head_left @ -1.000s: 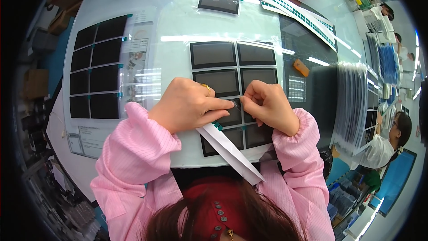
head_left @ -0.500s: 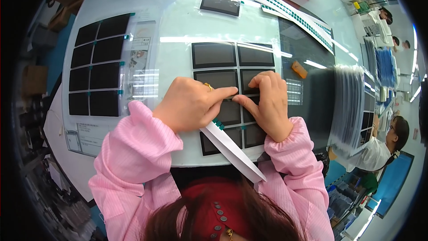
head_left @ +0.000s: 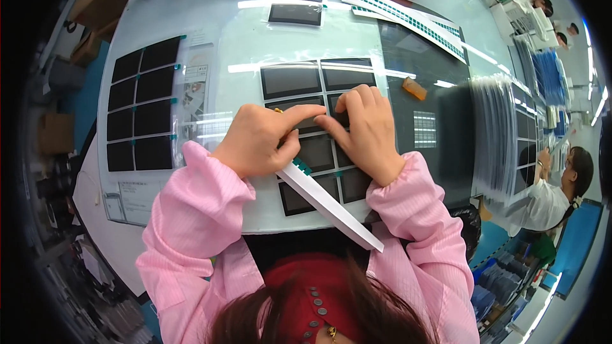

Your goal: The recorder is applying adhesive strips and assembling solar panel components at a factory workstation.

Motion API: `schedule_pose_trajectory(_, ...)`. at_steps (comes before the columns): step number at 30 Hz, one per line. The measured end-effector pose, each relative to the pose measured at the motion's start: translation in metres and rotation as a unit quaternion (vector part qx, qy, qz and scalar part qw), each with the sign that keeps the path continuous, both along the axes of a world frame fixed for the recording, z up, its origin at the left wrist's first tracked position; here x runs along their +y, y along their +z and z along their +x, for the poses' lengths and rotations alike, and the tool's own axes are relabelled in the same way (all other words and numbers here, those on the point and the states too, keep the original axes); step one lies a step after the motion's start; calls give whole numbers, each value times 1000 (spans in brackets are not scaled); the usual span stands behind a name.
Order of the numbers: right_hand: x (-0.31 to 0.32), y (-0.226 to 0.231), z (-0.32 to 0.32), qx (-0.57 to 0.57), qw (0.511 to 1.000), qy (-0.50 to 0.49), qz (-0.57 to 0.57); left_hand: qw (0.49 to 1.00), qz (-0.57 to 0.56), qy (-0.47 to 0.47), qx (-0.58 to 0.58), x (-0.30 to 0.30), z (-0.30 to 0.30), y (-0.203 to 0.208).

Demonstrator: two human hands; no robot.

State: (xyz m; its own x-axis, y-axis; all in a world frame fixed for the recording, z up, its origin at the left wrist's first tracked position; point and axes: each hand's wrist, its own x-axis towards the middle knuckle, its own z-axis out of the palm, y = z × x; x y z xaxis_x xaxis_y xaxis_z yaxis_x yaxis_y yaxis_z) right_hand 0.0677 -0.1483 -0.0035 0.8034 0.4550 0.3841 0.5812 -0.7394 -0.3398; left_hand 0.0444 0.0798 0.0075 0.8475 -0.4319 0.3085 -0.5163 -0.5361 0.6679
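My left hand (head_left: 258,140) is closed on a folded white strip with green tabs (head_left: 331,210), which slants down toward the table's front edge. Its index finger stretches out over a sheet of dark rectangular panels (head_left: 292,79), laid in two columns in front of me. Over the right column lies my right hand (head_left: 366,130), its thumb reaching left almost to my left index fingertip. The right index finger is bent, apart from the thumb, and I see nothing held there. Both hands hide the second row of panels in part. A green tab shows lower down between the columns.
At the left lies another sheet of dark panels (head_left: 152,114) with green tabs. A smaller two-panel sheet (head_left: 296,3) and white strips with green tabs (head_left: 408,22) lie farther back. An orange block (head_left: 414,88) rests on a dark mat; stacked clear sheets (head_left: 494,140) stand right, near a person (head_left: 542,197).
The whole view has shifted a little. Both my hands have moved slightly farther up the panel sheet, the left one still gripping the white strip.
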Motion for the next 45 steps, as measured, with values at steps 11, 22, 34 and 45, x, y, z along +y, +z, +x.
schedule_pose_trajectory(11,-58,52,-65,129,954,266,-45,902,-376,125,173,32,15,4)
schedule_pose_trajectory(22,-46,40,-92,-14,930,295,-219,881,-415,129,188,27,17,-5)
schedule_pose_trajectory(34,-54,37,-126,127,924,353,-79,873,-419,153,200,23,22,-6)
schedule_pose_trajectory(45,-29,21,-91,53,983,174,-6,891,-382,139,200,28,13,-6)
